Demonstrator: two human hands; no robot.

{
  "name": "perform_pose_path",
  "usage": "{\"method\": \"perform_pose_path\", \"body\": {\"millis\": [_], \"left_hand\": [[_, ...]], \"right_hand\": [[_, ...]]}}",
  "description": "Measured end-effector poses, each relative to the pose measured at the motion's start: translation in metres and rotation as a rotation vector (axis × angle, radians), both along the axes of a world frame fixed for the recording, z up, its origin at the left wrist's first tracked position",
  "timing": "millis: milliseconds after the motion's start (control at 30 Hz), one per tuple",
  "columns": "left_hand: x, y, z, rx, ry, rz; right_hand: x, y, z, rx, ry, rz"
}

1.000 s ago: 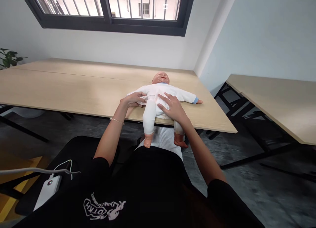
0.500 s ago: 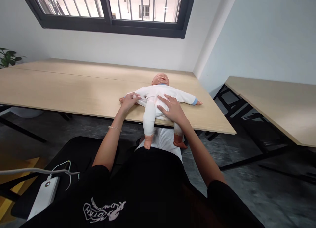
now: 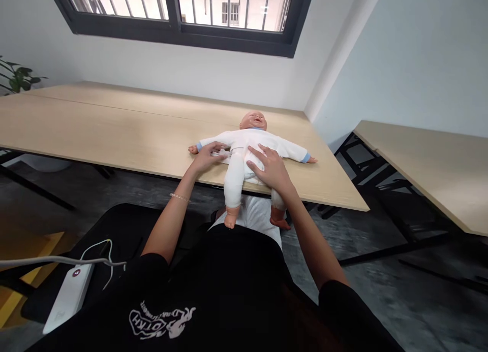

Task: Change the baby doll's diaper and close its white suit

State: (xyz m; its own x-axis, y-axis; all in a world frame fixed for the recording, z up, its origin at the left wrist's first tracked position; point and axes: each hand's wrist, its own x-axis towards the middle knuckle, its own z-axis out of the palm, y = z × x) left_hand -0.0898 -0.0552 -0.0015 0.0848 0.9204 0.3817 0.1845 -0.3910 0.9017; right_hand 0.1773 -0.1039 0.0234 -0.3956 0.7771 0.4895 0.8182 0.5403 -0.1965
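A baby doll (image 3: 253, 137) in a white top with blue cuffs lies on its back on the table, arms spread, its lower legs hanging over the front edge. A white diaper (image 3: 251, 176) is around its hips. At the diaper's side, left in the view, my left hand (image 3: 206, 158) has its thumb and fingers about the white side flap. My right hand (image 3: 272, 169) rests on the front of the diaper with its fingers spread, covering part of the doll's belly and hip.
The light wooden table (image 3: 114, 121) runs along the wall below a barred window (image 3: 232, 9). A second table (image 3: 427, 164) stands at the right. A black chair (image 3: 125, 225) at lower left bears a white power bank (image 3: 70, 296) with a cable. A plant (image 3: 21, 78) is at far left.
My left hand has shifted slightly toward the doll's hip, and its fingers have moved over the side flap. My right hand stays on the diaper's front. The view has tilted a little.
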Motion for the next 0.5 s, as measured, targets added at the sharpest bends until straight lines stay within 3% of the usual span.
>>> {"method": "perform_pose_path", "body": {"millis": [67,267,367,500], "left_hand": [[0.003,-0.001,0.000,0.007,0.066,-0.034],[0.002,0.004,-0.006,0.035,0.144,0.037],[0.002,0.008,-0.008,0.026,0.085,0.091],[0.012,0.017,-0.009,-0.099,-0.071,0.150]], "right_hand": [[0.000,0.000,-0.001,0.001,0.005,0.000],[0.000,0.000,-0.001,0.006,-0.003,-0.007],[0.000,0.001,-0.002,0.006,-0.007,-0.005],[0.000,0.001,-0.002,0.007,-0.008,-0.013]]}}
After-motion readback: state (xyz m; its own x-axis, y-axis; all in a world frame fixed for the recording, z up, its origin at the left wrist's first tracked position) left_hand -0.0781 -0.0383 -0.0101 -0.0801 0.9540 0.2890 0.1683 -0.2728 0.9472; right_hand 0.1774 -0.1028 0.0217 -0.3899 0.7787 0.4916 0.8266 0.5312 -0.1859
